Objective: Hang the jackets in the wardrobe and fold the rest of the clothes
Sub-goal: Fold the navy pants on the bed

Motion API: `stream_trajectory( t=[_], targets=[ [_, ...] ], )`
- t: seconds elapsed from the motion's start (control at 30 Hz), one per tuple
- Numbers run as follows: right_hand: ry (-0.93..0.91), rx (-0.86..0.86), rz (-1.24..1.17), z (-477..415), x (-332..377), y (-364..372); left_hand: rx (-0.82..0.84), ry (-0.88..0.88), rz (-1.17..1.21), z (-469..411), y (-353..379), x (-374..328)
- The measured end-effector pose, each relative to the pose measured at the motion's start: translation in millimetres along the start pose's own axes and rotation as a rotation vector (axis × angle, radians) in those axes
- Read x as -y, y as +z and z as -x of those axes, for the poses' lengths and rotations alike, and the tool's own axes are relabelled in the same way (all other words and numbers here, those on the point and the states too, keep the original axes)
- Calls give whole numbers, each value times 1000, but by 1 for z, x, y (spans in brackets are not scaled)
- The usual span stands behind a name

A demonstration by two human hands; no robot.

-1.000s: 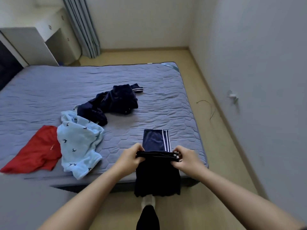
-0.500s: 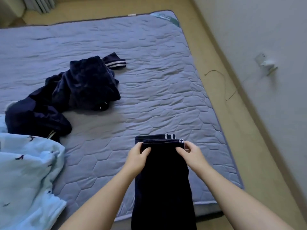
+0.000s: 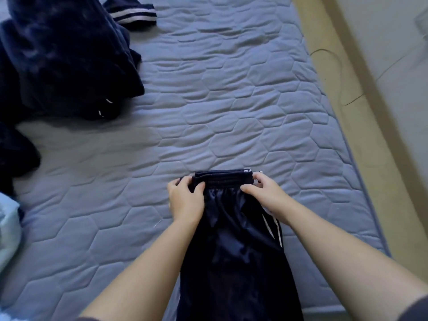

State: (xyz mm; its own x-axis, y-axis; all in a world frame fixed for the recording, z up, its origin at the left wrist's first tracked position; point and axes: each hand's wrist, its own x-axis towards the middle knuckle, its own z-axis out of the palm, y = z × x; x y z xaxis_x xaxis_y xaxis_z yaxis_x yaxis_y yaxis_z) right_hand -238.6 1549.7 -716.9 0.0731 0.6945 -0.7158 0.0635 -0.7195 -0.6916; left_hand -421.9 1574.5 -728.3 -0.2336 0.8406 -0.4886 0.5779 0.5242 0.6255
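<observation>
A pair of dark navy track trousers (image 3: 231, 239) with white side stripes lies folded lengthwise on the blue quilted mattress (image 3: 220, 100), its waistband pointing away from me. My left hand (image 3: 185, 200) pinches the left end of the waistband, and my right hand (image 3: 266, 193) pinches the right end. The trousers' lower part runs off the bottom of the view between my forearms. A crumpled dark navy jacket (image 3: 64, 56) with a striped cuff sits at the upper left of the bed.
A light blue garment (image 3: 8, 230) shows at the left edge. Right of the mattress runs a strip of tan floor (image 3: 361, 126) with a thin loose cable (image 3: 335, 72), then a pale wall (image 3: 398, 54).
My view has dropped and closed in on the bed. Both hands carried the waistband forward and laid the trousers flat on the mattress, covering the folded layer underneath.
</observation>
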Motion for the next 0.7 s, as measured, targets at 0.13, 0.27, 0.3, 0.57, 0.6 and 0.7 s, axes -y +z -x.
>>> stream_trajectory(
  t=[0.13,0.27,0.3,0.57,0.6,0.7],
  targets=[
    [-21,-62,-59,9,-1,-9,79,128,137,19,-6,-6],
    [115,-136,-28,5,-14,-17,192,43,-59,9,9,-2],
    [128,-169,39,-1,-16,-16,167,28,-131,5,15,-1],
    [49,-179,138,-8,-13,-16,170,11,152,1,15,-3],
    [30,-145,106,2,-10,-19,205,27,215,6,8,-5],
    [-84,-96,58,35,0,-26,239,156,270,27,-18,-10]
  ],
)
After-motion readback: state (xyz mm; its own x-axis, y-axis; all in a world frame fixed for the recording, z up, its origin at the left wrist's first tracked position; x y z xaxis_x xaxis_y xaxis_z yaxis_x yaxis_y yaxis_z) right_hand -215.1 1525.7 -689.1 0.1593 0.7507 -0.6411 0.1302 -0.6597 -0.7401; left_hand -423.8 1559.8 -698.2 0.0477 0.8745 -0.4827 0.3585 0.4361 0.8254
